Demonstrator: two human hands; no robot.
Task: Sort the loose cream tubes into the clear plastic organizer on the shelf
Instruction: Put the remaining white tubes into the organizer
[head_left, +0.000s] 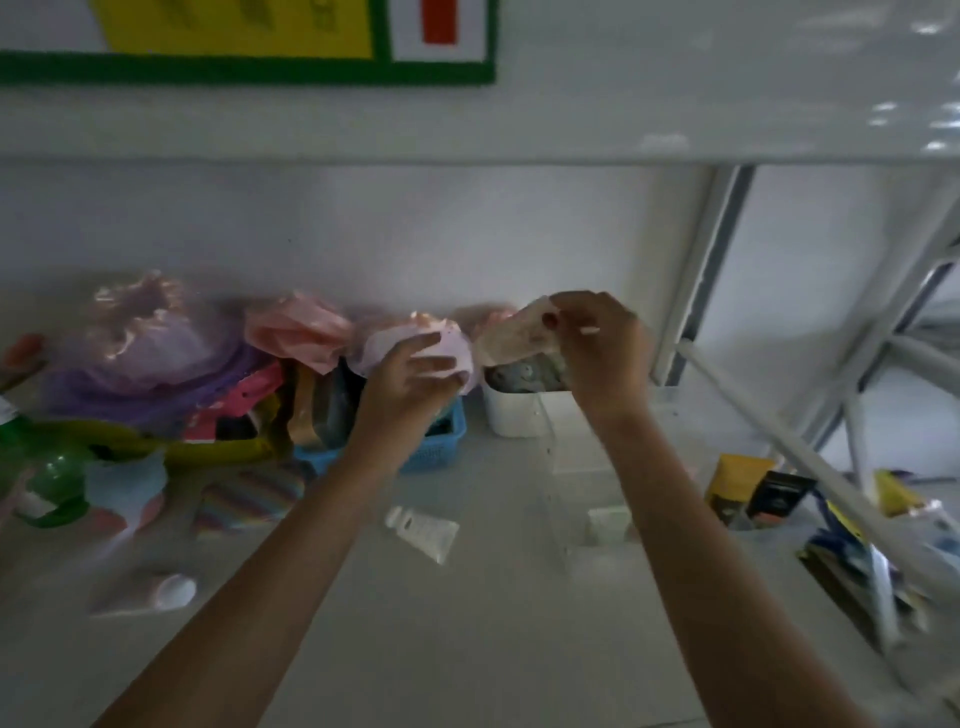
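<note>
Hands are both raised over the back of the shelf (519, 649), and we describe them one after the other. Our left hand (410, 379) has the fingers half spread and loosely curved; they press against a pale pink bag (415, 340) that sits above the blue basket (439, 449). We cannot tell if the hand really grips the bag or only touches it. Our right hand (597, 348) is closed in a pinch: thumb and fingers are together on the top edge of a thin translucent wrapper (511, 335), which hangs over the white bin (511, 415). The picture is blurred here, so what the wrapper contains is not clear.

A white cream tube (423, 530) lies flat on the shelf, between our two forearms and apart from both hands. Its long axis runs diagonally: the cap end points to the back left, and the flat crimped end points toward the front right. A second tube, pinkish with a white cap (150, 595), lies near the front left; its long axis is almost left to right, with the cap toward the right.

The clear plastic organizer (571, 462) stands just in front of the white bin, partly behind our right forearm. One small pale tube (605, 525) appears inside its front compartment, but its direction is hard to read.
</note>
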